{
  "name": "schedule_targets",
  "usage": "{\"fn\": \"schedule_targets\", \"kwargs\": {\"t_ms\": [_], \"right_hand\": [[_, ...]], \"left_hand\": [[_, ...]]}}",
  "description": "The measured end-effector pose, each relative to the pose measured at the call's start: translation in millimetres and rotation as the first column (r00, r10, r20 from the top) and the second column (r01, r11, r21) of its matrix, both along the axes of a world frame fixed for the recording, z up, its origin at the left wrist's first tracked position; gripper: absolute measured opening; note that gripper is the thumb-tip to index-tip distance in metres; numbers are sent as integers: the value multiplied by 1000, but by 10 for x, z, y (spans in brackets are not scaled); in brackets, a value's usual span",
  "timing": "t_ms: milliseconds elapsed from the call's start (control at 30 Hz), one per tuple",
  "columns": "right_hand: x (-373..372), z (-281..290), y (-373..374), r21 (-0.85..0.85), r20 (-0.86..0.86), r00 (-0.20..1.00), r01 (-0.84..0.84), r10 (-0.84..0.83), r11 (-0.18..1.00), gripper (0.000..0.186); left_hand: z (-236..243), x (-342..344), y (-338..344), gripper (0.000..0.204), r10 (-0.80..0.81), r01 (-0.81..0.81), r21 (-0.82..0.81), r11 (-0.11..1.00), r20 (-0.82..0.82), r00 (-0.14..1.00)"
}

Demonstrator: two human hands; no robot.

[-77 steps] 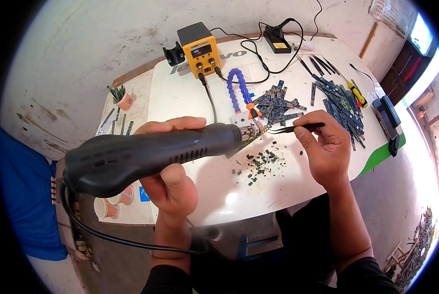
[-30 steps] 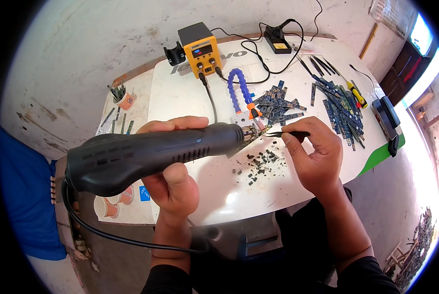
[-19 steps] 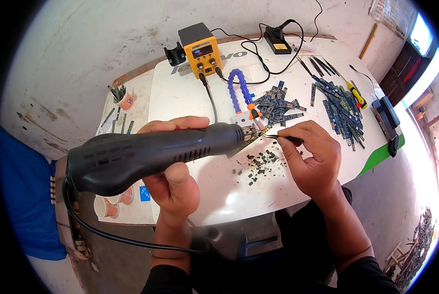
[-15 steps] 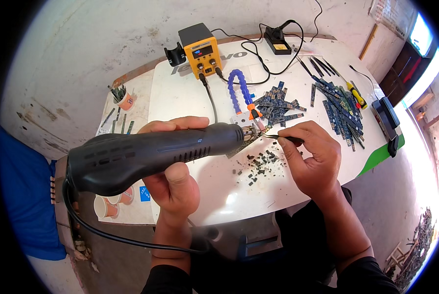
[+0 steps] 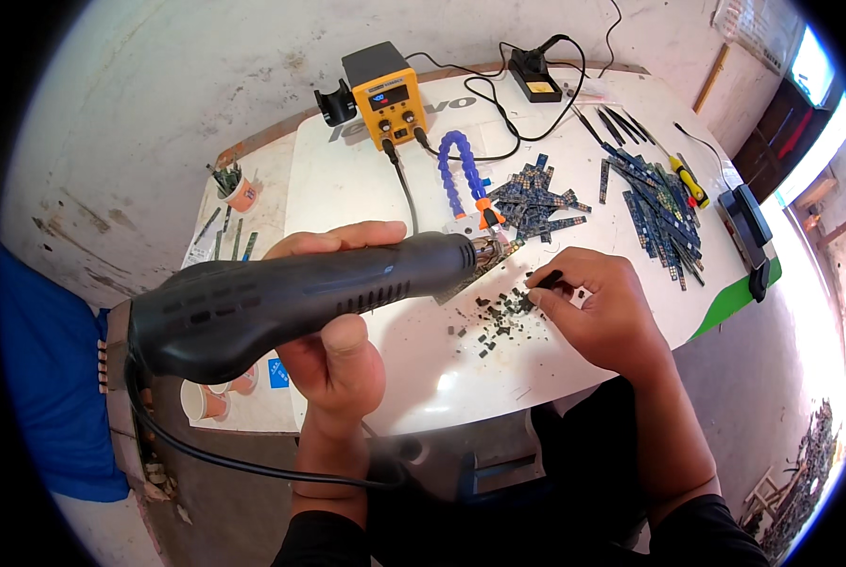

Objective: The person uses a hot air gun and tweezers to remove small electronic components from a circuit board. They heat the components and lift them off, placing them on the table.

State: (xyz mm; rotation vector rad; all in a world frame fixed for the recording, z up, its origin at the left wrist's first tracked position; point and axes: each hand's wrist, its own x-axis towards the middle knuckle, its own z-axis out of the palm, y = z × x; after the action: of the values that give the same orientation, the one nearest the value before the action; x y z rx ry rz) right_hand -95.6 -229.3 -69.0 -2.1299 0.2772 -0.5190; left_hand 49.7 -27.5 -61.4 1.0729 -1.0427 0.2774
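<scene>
Hot-air gun gripped in my left hand, nozzle on clamped board. Right hand pinches tweezers. Removed chips heaped near; unstripped boards piled far right.

The left hand grips a black hot-air gun across the middle of the frame, nozzle aimed at a clamped board beside the blue flexible arm. The right hand, right of centre, pinches black tweezers over loose dark chips on the white surface. A yellow station stands at upper centre, with blue circuit strips piled at upper right.
</scene>
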Motion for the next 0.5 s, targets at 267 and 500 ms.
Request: {"fn": "schedule_targets", "kwargs": {"t_ms": [267,500], "right_hand": [[55,-36,-18,71,111,962,241,-248,968,8],[54,-57,-38,156,205,929,280,-308,947,7]], "left_hand": [[0,-35,4,60,-76,80,60,995,-71,995],[-9,-28,-4,59,-86,89,66,994,-46,995]]}}
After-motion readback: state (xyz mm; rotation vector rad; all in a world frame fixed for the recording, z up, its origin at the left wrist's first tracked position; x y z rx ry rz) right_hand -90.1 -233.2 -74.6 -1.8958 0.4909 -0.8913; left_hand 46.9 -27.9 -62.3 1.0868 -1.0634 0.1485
